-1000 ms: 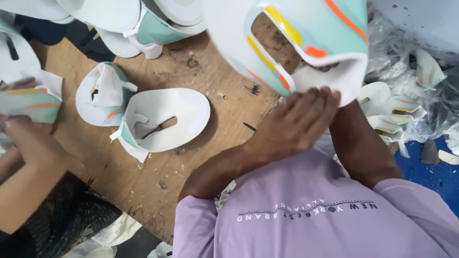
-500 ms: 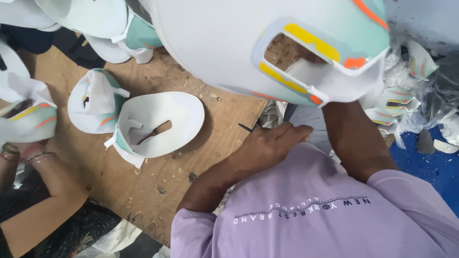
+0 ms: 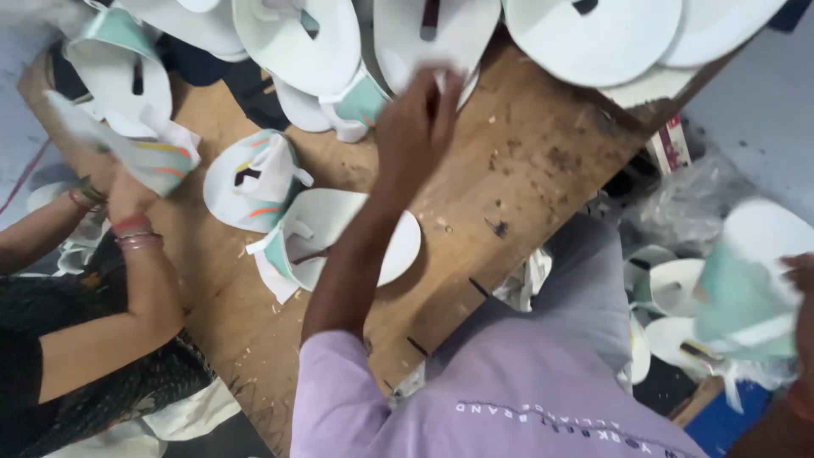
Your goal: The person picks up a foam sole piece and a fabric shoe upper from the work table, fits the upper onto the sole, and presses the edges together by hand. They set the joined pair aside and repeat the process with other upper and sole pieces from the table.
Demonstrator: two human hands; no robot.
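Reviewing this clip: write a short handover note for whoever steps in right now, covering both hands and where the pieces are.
Left hand: stretched across the wooden board, fingers on a white flat piece in the far row; the grip is too blurred to judge.
Right hand: at the frame's right edge, holding a white and teal piece.
Done: two strapped pieces lie mid-board.
Left: the far row of flat pieces.
A co-worker's hand holds a striped piece.

A small red-and-white printed carton is standing at the wooden table's right edge, beside crumpled clear plastic wrapping.
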